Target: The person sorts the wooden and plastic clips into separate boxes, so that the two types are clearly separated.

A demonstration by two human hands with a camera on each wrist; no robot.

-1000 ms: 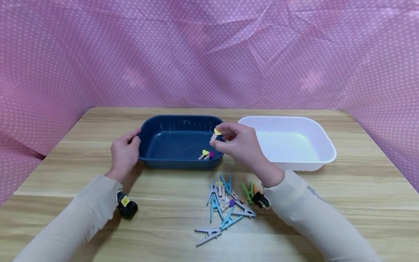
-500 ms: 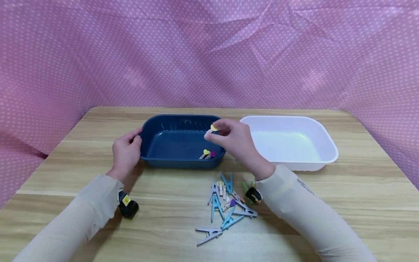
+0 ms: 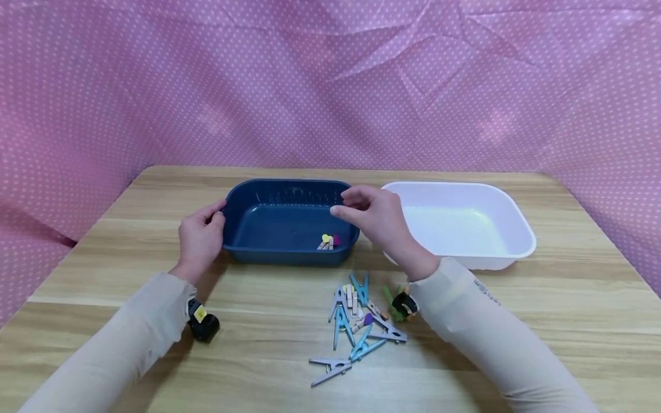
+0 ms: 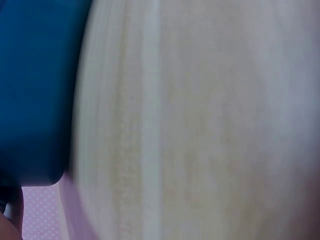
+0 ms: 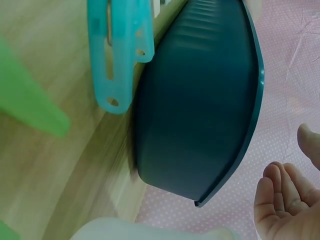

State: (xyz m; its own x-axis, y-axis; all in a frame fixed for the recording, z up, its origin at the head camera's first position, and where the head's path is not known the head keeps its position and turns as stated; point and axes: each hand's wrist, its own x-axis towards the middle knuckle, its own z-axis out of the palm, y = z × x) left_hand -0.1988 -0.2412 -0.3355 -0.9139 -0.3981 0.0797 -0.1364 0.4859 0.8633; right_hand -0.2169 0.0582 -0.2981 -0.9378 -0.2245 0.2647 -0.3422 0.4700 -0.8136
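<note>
Clothespins point(image 3: 360, 325) lie in a loose heap on the desk point(image 3: 248, 355), long axes mixed, between the blue basin point(image 3: 290, 257) and the desk's near edge. Right hand point(image 3: 379, 221), thumb and fingers parted, nothing between, is nearer; they lie nearward of it. Left hand point(image 3: 201, 241) pinches the basin's left rim.

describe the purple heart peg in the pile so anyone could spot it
On the table, find the blue tub beside the white tub. A loose pile of pegs lies in front of the blue tub's right end. The purple heart peg lies near the pile's middle, the only one there showing a purple heart.
</note>
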